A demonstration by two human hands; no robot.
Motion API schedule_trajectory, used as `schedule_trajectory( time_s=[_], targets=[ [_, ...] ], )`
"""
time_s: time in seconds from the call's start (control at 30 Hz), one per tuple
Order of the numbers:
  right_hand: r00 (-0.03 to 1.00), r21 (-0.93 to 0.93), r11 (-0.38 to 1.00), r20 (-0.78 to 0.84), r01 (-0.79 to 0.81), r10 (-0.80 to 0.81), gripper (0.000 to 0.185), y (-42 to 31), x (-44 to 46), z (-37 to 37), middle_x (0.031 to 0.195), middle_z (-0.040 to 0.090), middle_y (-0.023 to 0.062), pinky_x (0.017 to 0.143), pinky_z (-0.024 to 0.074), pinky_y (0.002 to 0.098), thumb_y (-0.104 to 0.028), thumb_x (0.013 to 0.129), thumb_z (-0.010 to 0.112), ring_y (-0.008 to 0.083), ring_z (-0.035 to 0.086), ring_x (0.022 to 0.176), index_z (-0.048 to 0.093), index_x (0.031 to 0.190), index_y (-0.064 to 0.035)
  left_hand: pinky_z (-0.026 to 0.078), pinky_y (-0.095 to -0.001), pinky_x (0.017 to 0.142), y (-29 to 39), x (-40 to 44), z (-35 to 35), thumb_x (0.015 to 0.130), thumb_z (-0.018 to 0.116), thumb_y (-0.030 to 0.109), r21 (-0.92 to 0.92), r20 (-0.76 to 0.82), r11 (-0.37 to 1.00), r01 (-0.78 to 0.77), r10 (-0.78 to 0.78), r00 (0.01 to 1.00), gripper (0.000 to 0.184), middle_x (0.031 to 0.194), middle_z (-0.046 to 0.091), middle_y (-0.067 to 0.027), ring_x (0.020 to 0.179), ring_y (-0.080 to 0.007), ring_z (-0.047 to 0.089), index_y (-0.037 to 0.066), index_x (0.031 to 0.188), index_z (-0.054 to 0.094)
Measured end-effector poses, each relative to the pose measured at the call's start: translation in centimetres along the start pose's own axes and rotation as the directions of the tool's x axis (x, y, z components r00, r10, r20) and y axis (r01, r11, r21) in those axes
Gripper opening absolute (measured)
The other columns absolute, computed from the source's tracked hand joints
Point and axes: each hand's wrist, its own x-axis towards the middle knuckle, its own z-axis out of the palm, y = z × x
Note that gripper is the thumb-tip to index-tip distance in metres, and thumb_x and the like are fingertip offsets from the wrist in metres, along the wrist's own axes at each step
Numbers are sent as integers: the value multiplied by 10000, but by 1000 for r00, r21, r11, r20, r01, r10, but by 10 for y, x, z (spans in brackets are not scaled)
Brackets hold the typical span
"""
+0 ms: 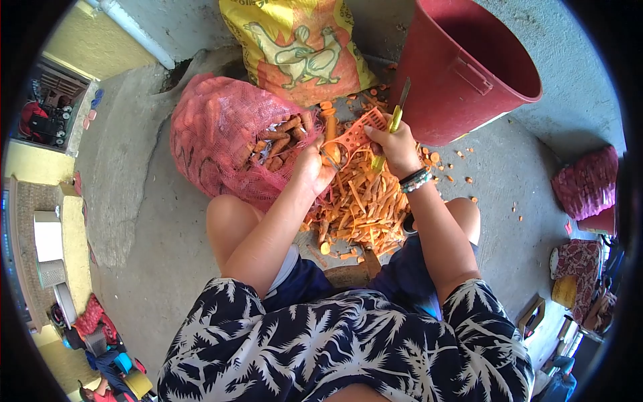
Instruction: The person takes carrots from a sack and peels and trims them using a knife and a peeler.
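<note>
My left hand [315, 169] is closed around a carrot [331, 153] above the heap, its fingers partly hidden. My right hand [399, 145] is closed on the perforated handle of an orange plastic peeler [364, 131], whose far end meets the carrot. A knife [396, 118] with a yellow-green handle is also in my right hand, its blade pointing up and away from me. Beneath both hands lies a pile of orange carrot peelings and pieces [365, 204]. Left of it, a pink mesh sack [207, 134] lies open, showing unpeeled carrots [276, 139].
A tall red bin [435, 74] stands beyond my right hand. Behind the heap leans a yellow printed sack [298, 50]. Carrot slices are scattered on the concrete floor [134, 221]. A purple mesh sack [586, 182] sits at far right. A person [107, 385] is at lower left.
</note>
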Motion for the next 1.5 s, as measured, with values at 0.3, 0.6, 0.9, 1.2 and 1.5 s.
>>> schedule_trajectory(
  time_s=[0.3, 0.6, 0.9, 1.2, 1.5],
  targets=[
    [996, -165, 986, 86, 29, -15, 232, -18, 8, -12, 680, 568, 4, 454, 391, 193, -31, 742, 667, 52, 488, 525, 578, 944, 38, 404, -377, 896, 1, -4, 10, 903, 456, 242, 211, 160, 976, 49, -84, 983, 324, 1131, 542, -89, 1025, -214, 522, 47, 1159, 491],
    [986, 54, 986, -43, -158, 160, 94, 9, 3, -3, 625, 556, 13, 399, 366, 209, -26, 769, 628, 69, 458, 452, 576, 839, 10, 486, -352, 788, -6, 10, -6, 945, 354, 246, 57, 18, 995, -86, 86, 996, 336, 1059, 565, -85, 912, -184, 572, 36, 1192, 441],
    [998, -30, 999, -51, 32, -34, 192, -4, 0, -2, 673, 543, -3, 431, 360, 191, -43, 794, 610, 49, 450, 488, 543, 964, 18, 485, -325, 756, -4, -1, 2, 961, 297, 247, 69, 75, 989, -128, 122, 990, 334, 1018, 552, -51, 859, -161, 564, 83, 1232, 404],
    [836, -40, 963, -487, 268, -253, 183, 4, 55, -67, 696, 607, 39, 433, 403, 209, -63, 764, 660, 67, 502, 499, 577, 914, 0, 458, -288, 654, -4, -23, 0, 933, 371, 313, 368, 117, 925, 92, -144, 983, 408, 897, 530, -85, 743, -156, 521, -3, 1185, 424],
    [997, -97, 993, -34, 71, -75, 253, -9, -14, 8, 677, 531, -14, 447, 358, 186, -46, 799, 608, 39, 443, 506, 530, 1027, 32, 445, -307, 721, 2, -9, 11, 958, 269, 274, 131, -28, 991, 9, -6, 1000, 338, 1052, 544, -35, 840, -162, 528, 139, 1196, 467]
  ],
)
